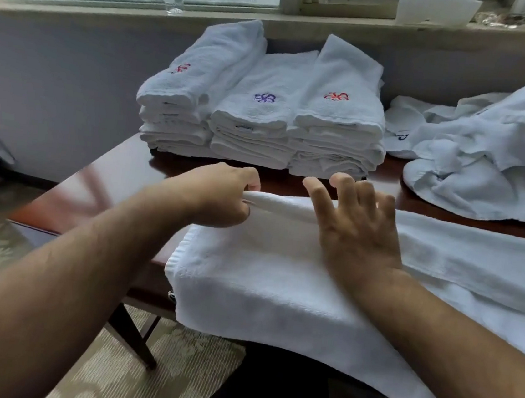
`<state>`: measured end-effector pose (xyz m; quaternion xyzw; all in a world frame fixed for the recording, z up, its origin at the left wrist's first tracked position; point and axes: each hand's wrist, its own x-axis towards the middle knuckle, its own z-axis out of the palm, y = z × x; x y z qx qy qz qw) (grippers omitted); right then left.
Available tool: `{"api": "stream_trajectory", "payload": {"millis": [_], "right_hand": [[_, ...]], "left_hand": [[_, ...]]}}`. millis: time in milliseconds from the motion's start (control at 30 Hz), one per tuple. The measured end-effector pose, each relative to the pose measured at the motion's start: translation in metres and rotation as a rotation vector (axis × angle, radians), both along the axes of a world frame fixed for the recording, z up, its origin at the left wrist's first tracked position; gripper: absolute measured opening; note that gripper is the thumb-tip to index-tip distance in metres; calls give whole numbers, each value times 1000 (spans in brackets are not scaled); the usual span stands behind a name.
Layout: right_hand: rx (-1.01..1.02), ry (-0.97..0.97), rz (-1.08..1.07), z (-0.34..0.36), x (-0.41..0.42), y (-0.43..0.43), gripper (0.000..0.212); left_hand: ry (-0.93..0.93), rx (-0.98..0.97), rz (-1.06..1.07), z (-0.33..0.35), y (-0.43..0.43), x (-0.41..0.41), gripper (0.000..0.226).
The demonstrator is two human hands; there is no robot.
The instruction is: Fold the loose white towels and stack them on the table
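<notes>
A white towel (pixel 265 274) lies spread across the near part of the dark wooden table (pixel 119 176), its front edge hanging over the table's side. My left hand (pixel 222 194) pinches the towel's far folded edge at its left end. My right hand (pixel 356 226) rests flat on the towel just right of it, fingers straight and spread. Behind them stand three stacks of folded white towels (pixel 264 110) with red and purple embroidered marks. A heap of loose white towels (pixel 495 150) lies at the back right.
A window sill and window run along the back wall. The table's left corner and legs (pixel 134 334) stand over patterned carpet. A white folded card (pixel 436 9) leans on the sill at the upper right.
</notes>
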<state>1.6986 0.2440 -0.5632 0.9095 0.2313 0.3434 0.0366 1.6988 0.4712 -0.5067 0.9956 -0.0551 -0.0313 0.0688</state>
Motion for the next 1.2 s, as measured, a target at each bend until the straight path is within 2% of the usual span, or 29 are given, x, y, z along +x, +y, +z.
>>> {"api": "stream_trajectory", "payload": {"millis": [100, 233, 300, 467, 567, 667, 733, 800, 833, 867, 933, 967, 1033, 1200], "right_hand": [[-22, 83, -32, 5, 1, -7, 65], [-78, 212, 187, 7, -4, -9, 39], [-114, 326, 244, 7, -8, -7, 35], [-88, 535, 360, 11, -7, -10, 34], [-70, 534, 371, 9, -4, -16, 35], [-56, 557, 405, 6, -8, -15, 46], [-72, 586, 423, 6, -12, -12, 53], [-82, 594, 417, 6, -14, -11, 50], [-90, 597, 405, 7, -14, -10, 45], [-97, 596, 393, 7, -15, -9, 41], [-96, 581, 372, 7, -15, -6, 38], [-92, 575, 363, 7, -15, -3, 39], [-92, 569, 351, 8, -16, 3, 38], [-111, 570, 333, 7, -17, 8, 37]], "left_hand": [[94, -34, 20, 11, 1, 0, 30], [249, -74, 48, 21, -2, -9, 52], [295, -74, 56, 22, -1, -13, 63], [406, -69, 52, 21, -1, -22, 72], [498, 11, -14, 15, -2, -29, 78], [549, 99, -64, 8, 8, -31, 85], [582, -79, -80, 8, 20, -31, 89], [518, -429, 1, 6, 26, -29, 84], [410, -521, 59, 3, 27, -26, 75], [266, -483, 138, -4, 28, -21, 65], [12, -250, 383, -18, 26, -8, 52], [-20, -183, 489, -24, 23, -4, 51], [24, -174, 580, -31, 20, 1, 48], [-5, -230, 544, -27, 26, 12, 37]]}}
